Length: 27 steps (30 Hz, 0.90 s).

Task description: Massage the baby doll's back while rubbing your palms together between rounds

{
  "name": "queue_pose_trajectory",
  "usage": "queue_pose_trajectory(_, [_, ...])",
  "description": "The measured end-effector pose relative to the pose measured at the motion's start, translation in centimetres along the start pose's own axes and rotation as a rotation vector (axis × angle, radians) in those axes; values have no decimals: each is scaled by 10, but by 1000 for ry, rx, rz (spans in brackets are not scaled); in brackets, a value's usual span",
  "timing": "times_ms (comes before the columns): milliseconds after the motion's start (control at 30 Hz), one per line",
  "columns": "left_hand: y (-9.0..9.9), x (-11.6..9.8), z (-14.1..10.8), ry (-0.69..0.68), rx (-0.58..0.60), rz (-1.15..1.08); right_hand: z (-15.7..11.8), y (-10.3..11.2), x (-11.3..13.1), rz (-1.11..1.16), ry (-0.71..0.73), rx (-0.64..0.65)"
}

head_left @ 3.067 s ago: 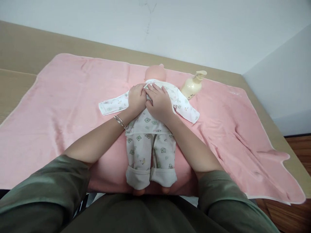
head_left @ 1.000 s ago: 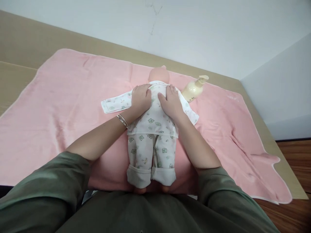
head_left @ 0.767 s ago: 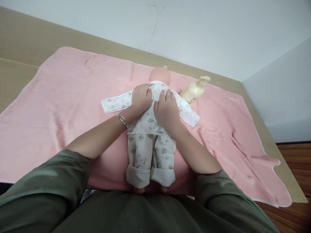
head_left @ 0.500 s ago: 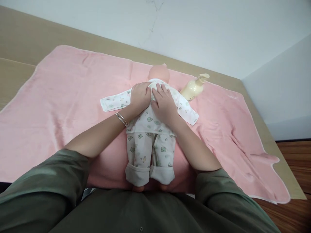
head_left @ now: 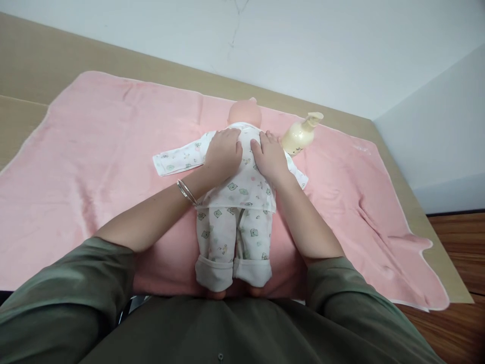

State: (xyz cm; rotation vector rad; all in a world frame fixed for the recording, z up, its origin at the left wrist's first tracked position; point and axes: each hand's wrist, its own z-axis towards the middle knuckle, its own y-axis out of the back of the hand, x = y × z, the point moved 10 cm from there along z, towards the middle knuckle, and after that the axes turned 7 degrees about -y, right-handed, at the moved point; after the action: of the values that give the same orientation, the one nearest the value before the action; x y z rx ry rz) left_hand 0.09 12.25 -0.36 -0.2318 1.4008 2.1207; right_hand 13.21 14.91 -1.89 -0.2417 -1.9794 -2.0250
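A baby doll (head_left: 242, 194) in a white printed top and trousers with turned-up cuffs lies face down, its head away from me and its feet near my body. My left hand (head_left: 224, 153) rests flat on the left side of its upper back, fingers pointing to the right and the thumb up. On the right shoulder area lies my right hand (head_left: 270, 155), its fingers stretched forward and the thumb apart. Both palms are hidden against the cloth. Just beyond my right hand is a cream pump bottle (head_left: 299, 135), leaning to the right in view.
Under the doll spreads a pink blanket (head_left: 102, 162), wrinkled at the right. It covers much of a light wooden table (head_left: 45, 60). A white wall (head_left: 303, 50) stands behind the table, and a dark wood floor (head_left: 454, 247) shows at the lower right.
My right hand has slid to the right, from the middle of the doll's back to its shoulder. The left hand has shifted slightly inward, and the view has moved a little.
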Motion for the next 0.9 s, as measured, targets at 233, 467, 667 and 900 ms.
queue_pose_trajectory(233, [-9,28,7,89,28,-35,-22,8,26,32,114,-38])
queue_pose_trajectory(467, [-11,12,-1,41,7,8,0,-3,7,189,61,9])
queue_pose_trajectory(667, [-12,-17,-10,-40,35,18,-5,5,16,95,83,-11])
queue_pose_trajectory(900, [-7,25,9,136,111,29,-42,15,47,-62,88,-35])
